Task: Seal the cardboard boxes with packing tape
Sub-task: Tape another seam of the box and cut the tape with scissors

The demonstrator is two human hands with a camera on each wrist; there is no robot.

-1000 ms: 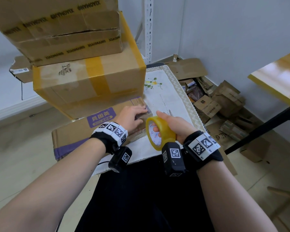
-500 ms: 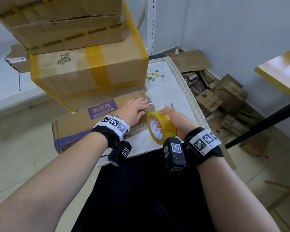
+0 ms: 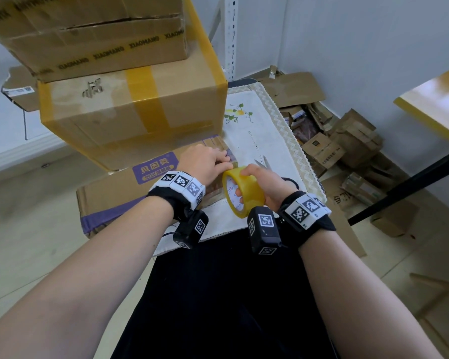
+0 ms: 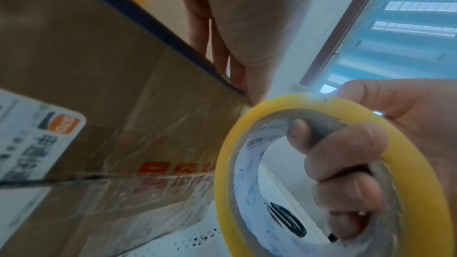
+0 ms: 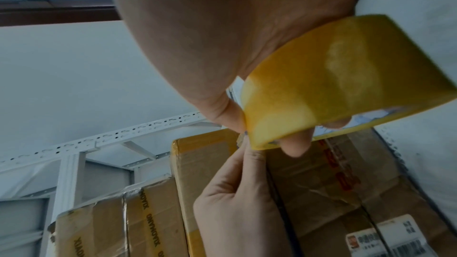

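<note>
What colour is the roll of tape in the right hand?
Yellow. The tape roll shows best in the right wrist view.

1. So there's a small table, pretty much all covered by a white cloth (image 3: 254,141) with a zigzag lace edge and a little vine print at the far end.
2. Left half of the cloth has a flat cardboard box (image 3: 119,195) with a purple label and purple stripe, its left end sticking out past the cloth.
3. Scissors (image 3: 263,163) lie right on the cloth on the right side, mostly hidden, only the blade tips and a black handle loop showing.
4. The floor (image 3: 31,229) is pale tile. Far right corner by the wall has a heap of flattened and crumpled cardboard (image 3: 345,154) sitting on it.
</note>
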